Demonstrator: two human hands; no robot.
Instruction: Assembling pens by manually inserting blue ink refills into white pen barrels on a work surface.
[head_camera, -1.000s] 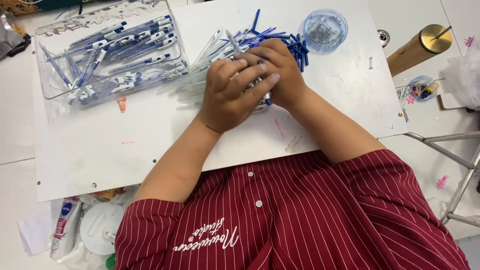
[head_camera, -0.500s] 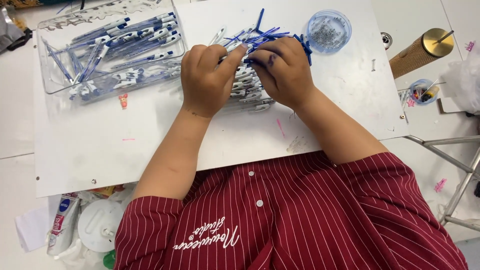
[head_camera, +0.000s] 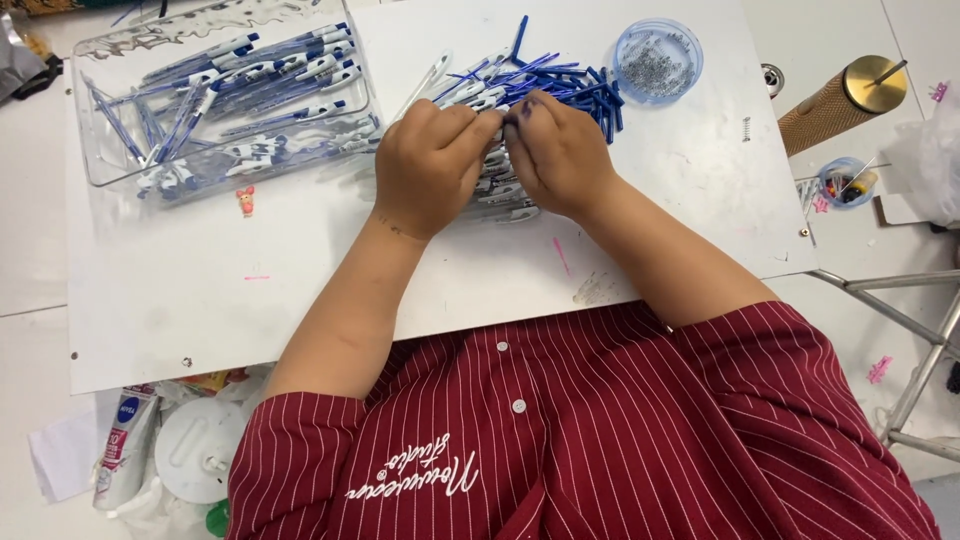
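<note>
Fingers: L hand curled, tips pinched on a small pen part, too small to tell which; R hand curled likewise, thumb & forefinger meeting the L tips at same spot. Both hands knuckles-up, touching each other, resting over loose pen-parts pile.

Pile: blue refill tubes + white/clear barrels w/ blue clips, heaped on white work board, far centre; partly hidden under both hands.

Clear plastic tray: far L on board, just beside L hand; holds assembled pens, white/blue, lying mostly parallel, plus a few loose blue tubes.

Round clear blue-tinted dish: far R of pile, near it, not touching hands; holds small metal springs.

Single spring: lies loose on board, R of dish.

Brass-coloured cylinder: off board, R edge, tilted.

Small blue cup: below cylinder, w/ mixed small bits.

Tube of cream & white round lid: off board, near-L corner.

Wearer: red pinstriped button shirt.
</note>
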